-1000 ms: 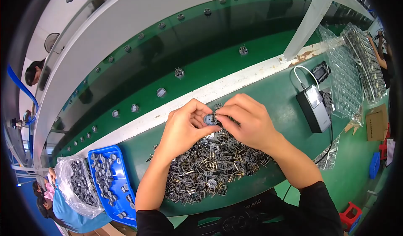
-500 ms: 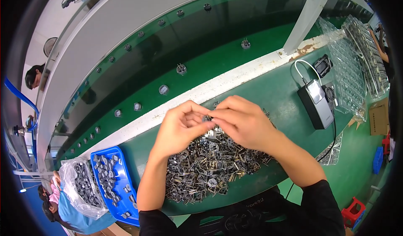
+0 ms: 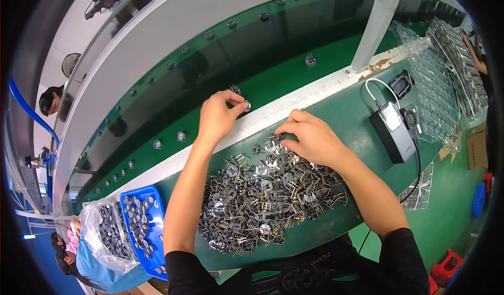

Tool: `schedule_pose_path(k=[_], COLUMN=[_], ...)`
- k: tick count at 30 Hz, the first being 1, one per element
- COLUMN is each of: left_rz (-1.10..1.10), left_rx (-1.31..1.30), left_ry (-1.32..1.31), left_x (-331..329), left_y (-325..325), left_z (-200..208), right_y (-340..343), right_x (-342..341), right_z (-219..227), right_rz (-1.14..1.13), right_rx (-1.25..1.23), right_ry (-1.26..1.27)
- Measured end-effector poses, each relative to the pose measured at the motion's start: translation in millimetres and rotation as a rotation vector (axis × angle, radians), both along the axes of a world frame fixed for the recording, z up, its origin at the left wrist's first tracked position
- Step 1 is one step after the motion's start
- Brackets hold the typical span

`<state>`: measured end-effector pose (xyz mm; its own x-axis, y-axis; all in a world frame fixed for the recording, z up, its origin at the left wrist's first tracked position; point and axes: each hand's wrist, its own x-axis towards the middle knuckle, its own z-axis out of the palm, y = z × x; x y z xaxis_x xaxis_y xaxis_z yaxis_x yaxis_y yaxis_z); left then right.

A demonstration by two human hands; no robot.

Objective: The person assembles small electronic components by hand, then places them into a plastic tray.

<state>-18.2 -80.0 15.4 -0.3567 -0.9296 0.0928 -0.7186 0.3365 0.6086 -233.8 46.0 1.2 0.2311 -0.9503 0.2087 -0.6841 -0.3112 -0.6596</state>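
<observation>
My left hand [image 3: 218, 115] reaches over the green conveyor belt [image 3: 286, 82] at the far side. Its thumb and fingers pinch a small round grey plug part [image 3: 247, 106]. Just beyond the fingertips, another plug part [image 3: 235, 90] with pins stands on the belt. At the far edge of a large heap of pinned plug parts [image 3: 262, 200], my right hand [image 3: 312, 137] hovers low, thumb and forefinger apart around loose pieces [image 3: 274, 143]. No piece is plainly gripped in it.
A blue tray [image 3: 156, 226] with grey caps and a clear bag [image 3: 90, 219] of more caps stand left. A black and silver box [image 3: 395, 137] with a cable lies right, near clear plastic trays [image 3: 430, 85]. A white rail [image 3: 278, 117] and a post [image 3: 375, 32] border the belt.
Both hands were together over the heap, fingering a small part. My left hand has moved up and left to the belt with a part; the right has lowered to the heap's far edge.
</observation>
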Motion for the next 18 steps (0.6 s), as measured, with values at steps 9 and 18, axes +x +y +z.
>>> schedule_pose_path(k=[9,18], left_rz=[0.124,0.349], left_rx=[0.036,-0.024], left_ry=[-0.041,0.039], left_x=[8,66], left_y=[-10,-40], left_z=[-4,-6], right_y=[-6,-7], right_x=[-10,-11], right_z=[3,3], right_rz=[0.008,0.027], right_rx=[0.103,-0.020], right_ry=[-0.121,-0.141])
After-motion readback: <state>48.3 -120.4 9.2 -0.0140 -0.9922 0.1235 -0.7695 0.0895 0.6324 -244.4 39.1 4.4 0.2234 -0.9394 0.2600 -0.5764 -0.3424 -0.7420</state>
